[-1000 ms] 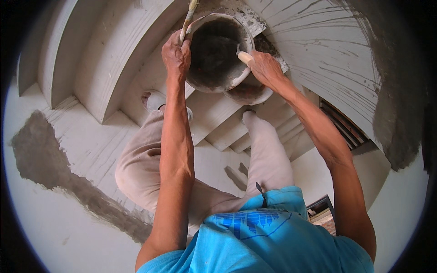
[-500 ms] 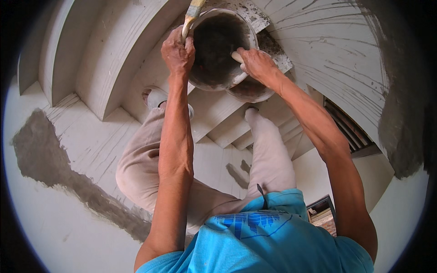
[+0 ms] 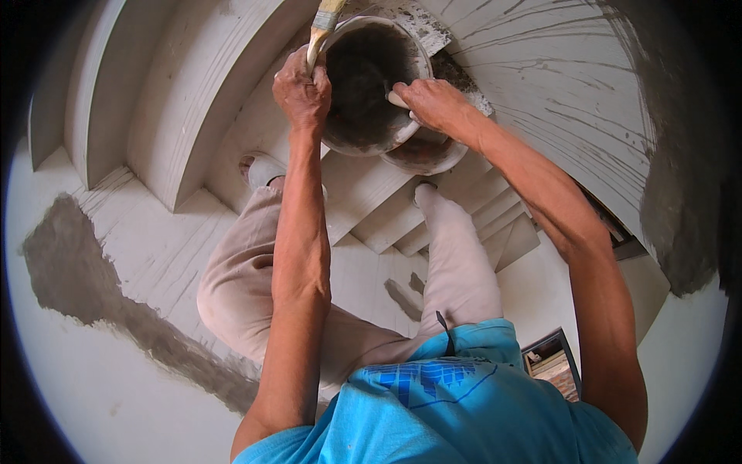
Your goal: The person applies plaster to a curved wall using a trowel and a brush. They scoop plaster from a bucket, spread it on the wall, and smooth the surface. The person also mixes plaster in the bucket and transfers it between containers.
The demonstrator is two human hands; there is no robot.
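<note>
My left hand (image 3: pixel 302 89) is closed round the handle of a paintbrush (image 3: pixel 326 19), bristles pointing up and away, at the left rim of a bucket (image 3: pixel 423 56). The bucket's inside is dark and grey-smeared. Over its right rim, my right hand (image 3: pixel 434 105) grips a tool with a pale rounded handle (image 3: pixel 397 100). The handle's end points into the bucket; what kind of tool it is cannot be made out. A second bucket or basin (image 3: pixel 433 164) shows partly beneath the first.
Pale stair steps (image 3: pixel 189 100) curve up on the left, and lower steps (image 3: pixel 379 205) descend between my legs. A splashed wall (image 3: pixel 556 85) with a dark grey plaster patch (image 3: pixel 680 224) rises at the right. Another grey patch (image 3: pixel 69 271) runs along the left wall.
My right hand and its tool have shifted slightly left over the bucket, and the right elbow has swung outward. My left hand with the paintbrush has barely moved.
</note>
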